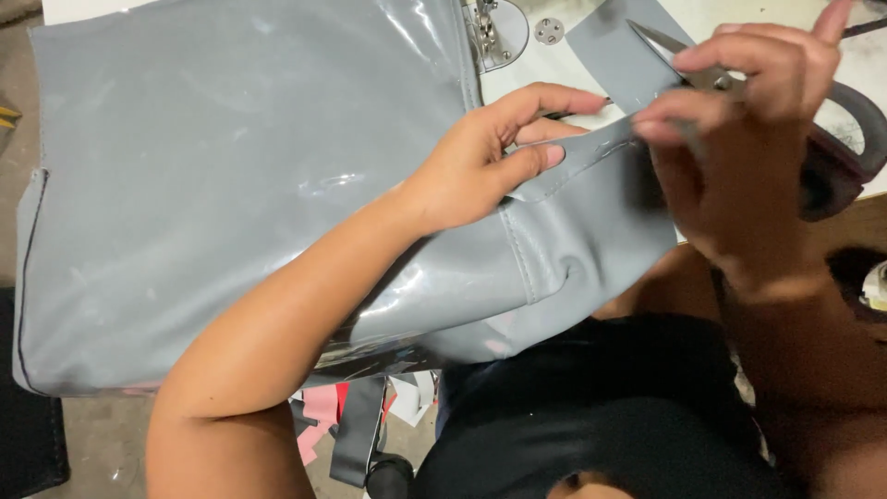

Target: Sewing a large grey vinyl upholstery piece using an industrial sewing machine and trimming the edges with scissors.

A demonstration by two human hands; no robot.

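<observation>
Grey glossy fabric point(231, 185) pinched by the left hand point(480, 162); at its three o'clock, the right hand point(739, 111) grips scissors point(684, 65) over the strap point(601, 143).

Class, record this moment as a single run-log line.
left hand: pinches grey strap | right hand: holds scissors at strap | grey glossy bag: lies across lap and table
</observation>
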